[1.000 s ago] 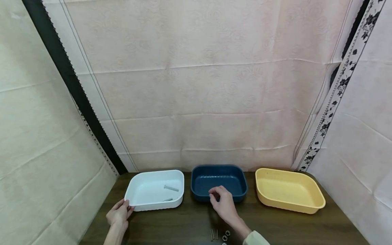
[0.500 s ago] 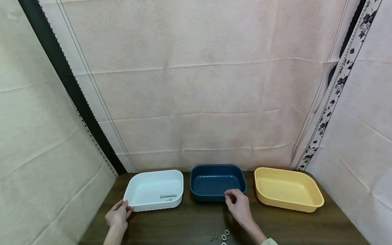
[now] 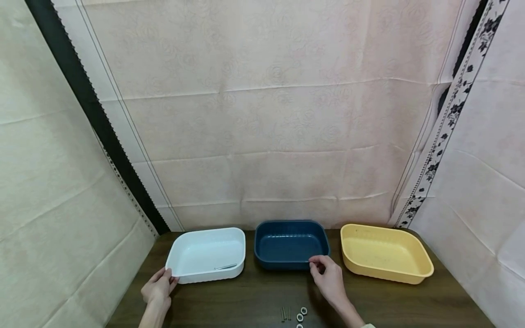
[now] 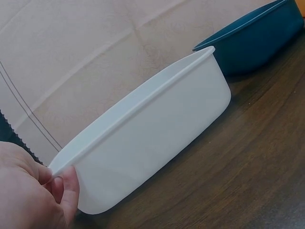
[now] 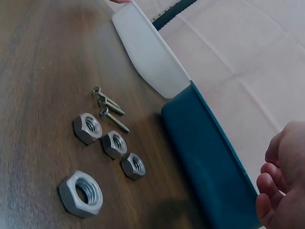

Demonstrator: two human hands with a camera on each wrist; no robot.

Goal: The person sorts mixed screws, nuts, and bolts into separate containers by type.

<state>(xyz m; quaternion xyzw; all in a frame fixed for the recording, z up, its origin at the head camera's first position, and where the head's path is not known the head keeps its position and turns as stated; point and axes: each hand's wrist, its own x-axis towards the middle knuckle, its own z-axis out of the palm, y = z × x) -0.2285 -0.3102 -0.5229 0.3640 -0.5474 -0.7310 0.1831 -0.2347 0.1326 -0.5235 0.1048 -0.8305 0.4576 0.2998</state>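
Note:
My left hand (image 3: 157, 288) pinches the front left corner of a white plastic tray (image 3: 207, 276); in the left wrist view the thumb and fingers grip its rim. Inside that tray lie slim metal bolts (image 3: 225, 267), close together near the front right. My right hand (image 3: 330, 280) is at the front right corner of a dark blue plastic tray (image 3: 279, 265), thumb and index finger pinching its rim. In the right wrist view the other fingers are curled beside that rim.
On the brown wooden table (image 3: 229, 305), near the front, lie 3 small brass-coloured screws (image 5: 114, 119) and several steel hex nuts (image 5: 82, 194). A yellow tray (image 3: 387, 273) stands on the right. Pale cloth (image 3: 262, 136) hangs behind and at both sides.
My right hand has moved right along the blue tray's front to its corner. The bolts in the white tray have rolled forward and together. The left hand stays at its corner.

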